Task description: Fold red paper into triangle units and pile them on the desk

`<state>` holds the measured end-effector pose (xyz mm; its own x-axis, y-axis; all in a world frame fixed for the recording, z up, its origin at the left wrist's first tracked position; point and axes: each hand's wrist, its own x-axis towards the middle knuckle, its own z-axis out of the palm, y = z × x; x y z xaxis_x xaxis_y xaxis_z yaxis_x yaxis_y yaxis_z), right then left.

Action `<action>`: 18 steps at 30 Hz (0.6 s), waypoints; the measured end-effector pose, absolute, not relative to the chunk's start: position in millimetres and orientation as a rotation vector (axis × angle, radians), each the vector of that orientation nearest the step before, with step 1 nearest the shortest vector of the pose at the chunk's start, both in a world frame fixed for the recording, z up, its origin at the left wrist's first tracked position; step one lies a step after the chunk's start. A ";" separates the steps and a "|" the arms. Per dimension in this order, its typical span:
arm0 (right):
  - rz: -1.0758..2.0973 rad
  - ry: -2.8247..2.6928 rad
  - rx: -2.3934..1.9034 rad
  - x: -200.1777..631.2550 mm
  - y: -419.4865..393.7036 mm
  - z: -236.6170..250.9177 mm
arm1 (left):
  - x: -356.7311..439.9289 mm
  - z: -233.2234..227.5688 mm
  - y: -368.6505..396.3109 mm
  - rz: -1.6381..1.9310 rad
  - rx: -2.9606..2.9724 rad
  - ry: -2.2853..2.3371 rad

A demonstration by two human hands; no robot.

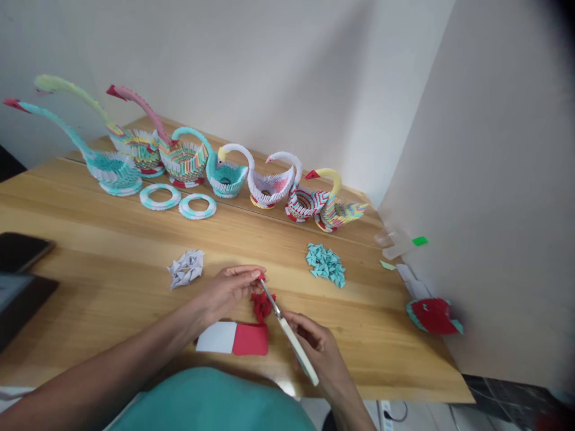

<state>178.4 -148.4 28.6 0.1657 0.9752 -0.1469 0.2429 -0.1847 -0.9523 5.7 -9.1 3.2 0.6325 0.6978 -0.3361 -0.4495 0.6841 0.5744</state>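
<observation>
My left hand (236, 284) pinches a small red paper piece (261, 277) between thumb and fingertips. My right hand (317, 344) grips white-handled scissors (294, 344), seen nearly edge-on. Their metal tip reaches up to the red piece at my left fingertips; whether the blades are apart I cannot tell. Just below lies a small heap of red paper pieces (262, 307), partly behind the blades. Closer to me are white paper (217, 337) and red paper (250, 339), side by side on the wooden table (381, 335).
Folded grey-white pieces (186, 269) lie left of my hands, turquoise ones (326, 264) right. Several paper swans (227, 179) and two rings (197, 206) stand farther back. A phone (22, 251) and dark device (24, 305) are at left; a red-and-turquoise paper object (433, 316) leans at right.
</observation>
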 end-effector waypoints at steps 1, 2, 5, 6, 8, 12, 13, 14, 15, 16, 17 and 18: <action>1.113 -1.171 -1.572 177.7 -148.8 29.5 | 5.3 3.0 -8.1 0.685 0.465 0.583; 1.121 -1.165 -1.559 177.0 -150.1 30.8 | 4.8 2.7 -6.9 0.685 0.458 0.592; 1.076 -1.218 -1.531 180.6 -157.7 36.3 | 2.5 1.5 -3.9 0.686 0.426 0.622; 1.032 -1.223 -1.544 185.9 -160.4 37.7 | 1.7 1.5 -3.5 0.688 0.418 0.632; 0.854 -1.188 -1.635 205.9 -164.8 37.9 | 0.5 2.0 -3.3 0.691 0.406 0.658; 0.033 -1.034 -2.037 279.6 -177.4 23.0 | -0.1 0.8 -3.1 0.665 0.429 0.699; -0.186 -1.021 -2.141 300.5 -183.3 16.7 | 0.1 -0.5 -3.0 0.653 0.438 0.703; -0.372 -1.001 -2.227 320.2 -190.3 9.8 | 0.5 -2.0 -3.1 0.642 0.445 0.703; -0.485 -1.014 -2.295 337.8 -197.9 3.0 | 1.0 -3.4 -3.4 0.634 0.454 0.698; -0.522 -1.053 -2.363 352.5 -205.3 -3.4 | 1.5 -4.4 -4.1 0.631 0.462 0.692; -0.524 -1.099 -2.417 363.9 -211.9 -8.6 | 2.2 -4.8 -5.0 0.632 0.464 0.689; -0.518 -1.140 -2.454 371.6 -216.6 -12.3 | 2.8 -4.5 -6.1 0.643 0.463 0.689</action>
<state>371.6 -216.6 -12.3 0.6019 0.6394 0.4784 0.7810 -0.5964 -0.1855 2.8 -6.1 -4.5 0.5953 0.6765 -0.4335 -0.3861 0.7140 0.5840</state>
